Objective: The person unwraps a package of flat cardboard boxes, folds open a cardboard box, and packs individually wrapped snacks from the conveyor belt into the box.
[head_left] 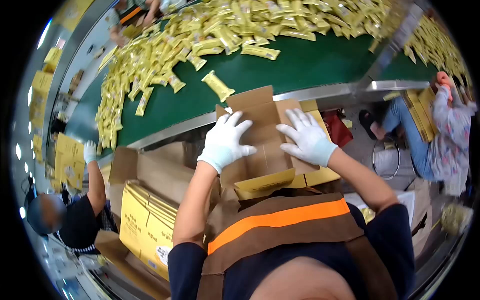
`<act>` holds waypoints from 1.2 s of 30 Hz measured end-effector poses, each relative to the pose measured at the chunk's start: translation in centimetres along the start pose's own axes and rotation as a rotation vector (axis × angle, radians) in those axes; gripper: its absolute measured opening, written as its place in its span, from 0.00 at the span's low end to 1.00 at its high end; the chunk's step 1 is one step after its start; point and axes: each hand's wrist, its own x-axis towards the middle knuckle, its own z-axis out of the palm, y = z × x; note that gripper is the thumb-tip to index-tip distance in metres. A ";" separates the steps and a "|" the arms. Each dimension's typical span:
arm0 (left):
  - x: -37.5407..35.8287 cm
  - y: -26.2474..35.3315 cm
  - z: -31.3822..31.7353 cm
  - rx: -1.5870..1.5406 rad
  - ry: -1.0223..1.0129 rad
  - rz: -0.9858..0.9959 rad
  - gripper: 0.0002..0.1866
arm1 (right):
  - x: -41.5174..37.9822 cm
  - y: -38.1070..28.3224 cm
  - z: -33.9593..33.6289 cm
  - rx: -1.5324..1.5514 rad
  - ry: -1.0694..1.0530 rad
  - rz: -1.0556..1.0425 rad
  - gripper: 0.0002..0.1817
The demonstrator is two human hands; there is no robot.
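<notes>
Against the steel edge of the green worktop point(310, 65), right in front of your chest, sits the open cardboard box point(265, 150) you are working on. Your left hand point(225, 142) lies flat on the box's left flap, its gloved fingers spread wide and pointing away from you, the thumb reaching toward the middle of the box. Your right hand point(307, 140) presses on the right flap in the same way, fingers fanned out and palm down. Neither grip is closed around anything: both are open and resting on the cardboard, with a narrow strip of bare box showing between them. A yellow flap point(265, 181) juts out at the near side of the box, just below your hands.

Beyond the box, one yellow packet point(218, 86) lies alone on the green surface, and a dense heap of yellow packets point(200, 35) covers the far part of it. To your left stands a stack of flat yellow cartons point(145, 225), with a co-worker's gloved hand point(90, 151) raised just beyond it. To your right, another person in a patterned sleeve point(450, 120) bends over near a metal stool point(386, 160).
</notes>
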 end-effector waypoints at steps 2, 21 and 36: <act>-0.6 -1.6 1.3 -0.017 -0.017 -0.055 0.39 | 0.1 0.2 -0.7 0.096 -0.130 0.076 0.27; 4.9 -9.1 -4.3 -0.566 -0.183 0.315 0.24 | 7.3 9.5 -3.2 0.147 0.149 -0.069 0.14; 12.0 -32.0 10.2 -0.499 0.627 -0.706 0.33 | 49.2 10.7 11.3 -0.095 -0.320 0.035 0.52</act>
